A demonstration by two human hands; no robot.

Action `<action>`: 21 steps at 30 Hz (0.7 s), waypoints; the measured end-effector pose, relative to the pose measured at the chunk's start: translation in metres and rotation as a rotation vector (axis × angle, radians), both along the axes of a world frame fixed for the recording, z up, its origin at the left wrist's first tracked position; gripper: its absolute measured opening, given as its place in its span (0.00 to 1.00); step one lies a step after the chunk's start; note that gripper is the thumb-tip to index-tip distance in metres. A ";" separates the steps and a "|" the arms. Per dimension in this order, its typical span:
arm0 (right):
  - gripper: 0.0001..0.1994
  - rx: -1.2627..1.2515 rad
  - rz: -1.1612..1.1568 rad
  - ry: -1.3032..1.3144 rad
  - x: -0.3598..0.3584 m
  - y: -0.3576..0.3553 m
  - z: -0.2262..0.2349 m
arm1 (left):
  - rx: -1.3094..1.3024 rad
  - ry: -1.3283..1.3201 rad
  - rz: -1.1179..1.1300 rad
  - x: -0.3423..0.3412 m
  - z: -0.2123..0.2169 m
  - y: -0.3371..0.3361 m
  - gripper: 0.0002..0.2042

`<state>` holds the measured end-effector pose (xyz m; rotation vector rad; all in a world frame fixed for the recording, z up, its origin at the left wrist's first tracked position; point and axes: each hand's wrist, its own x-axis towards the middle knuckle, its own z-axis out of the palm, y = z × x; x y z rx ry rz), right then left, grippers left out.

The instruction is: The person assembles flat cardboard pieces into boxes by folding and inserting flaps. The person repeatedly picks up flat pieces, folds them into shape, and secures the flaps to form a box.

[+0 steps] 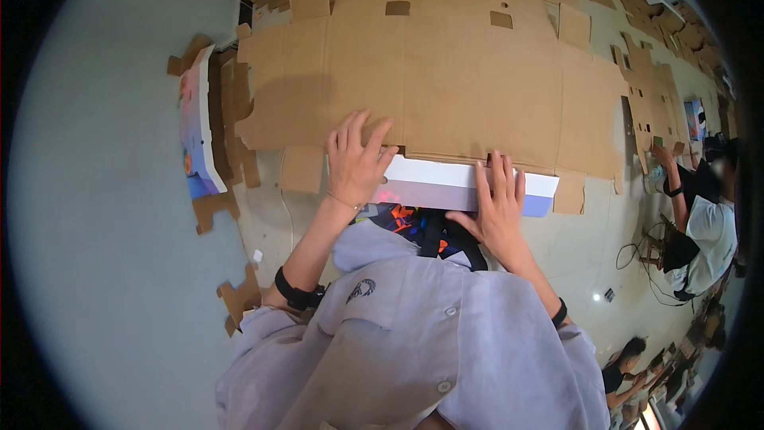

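A large flat sheet of die-cut brown cardboard (446, 72) lies in front of me, with slots and tabs cut into it. Along its near edge, a folded strip (430, 183) shows a printed white and purple face. My left hand (356, 161) rests at the strip's left end, its fingers spread over the brown sheet and its thumb by the fold. My right hand (500, 205) lies across the strip's right part. Its fingers are stretched toward the fold, and the thumb points left below the strip.
Left of the sheet stands a folded cardboard piece (199, 123) with a coloured print, beside a grey wall (119, 191). More cut cardboard (656, 95) lies to the right. A person in a white shirt (708, 231) works there near loose cables (649, 267); another person (625, 374) sits at lower right.
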<state>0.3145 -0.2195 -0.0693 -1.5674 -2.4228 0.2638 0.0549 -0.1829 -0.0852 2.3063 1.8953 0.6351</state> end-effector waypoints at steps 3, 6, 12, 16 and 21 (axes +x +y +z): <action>0.41 -0.012 -0.012 -0.052 0.016 -0.018 -0.015 | 0.013 -0.122 0.054 0.009 0.003 -0.014 0.22; 0.37 0.121 0.014 -0.066 0.019 -0.013 -0.015 | 0.061 -0.261 0.002 0.013 -0.012 -0.037 0.24; 0.36 0.016 0.047 -0.086 0.015 0.000 -0.002 | -0.175 -0.098 -0.064 0.031 0.009 -0.061 0.29; 0.33 -0.162 0.175 -0.091 0.014 0.025 0.035 | -0.009 0.117 -0.104 0.015 0.018 -0.038 0.26; 0.26 -0.474 0.221 -0.142 0.004 0.064 0.068 | -0.378 0.051 -0.163 0.014 0.070 0.007 0.19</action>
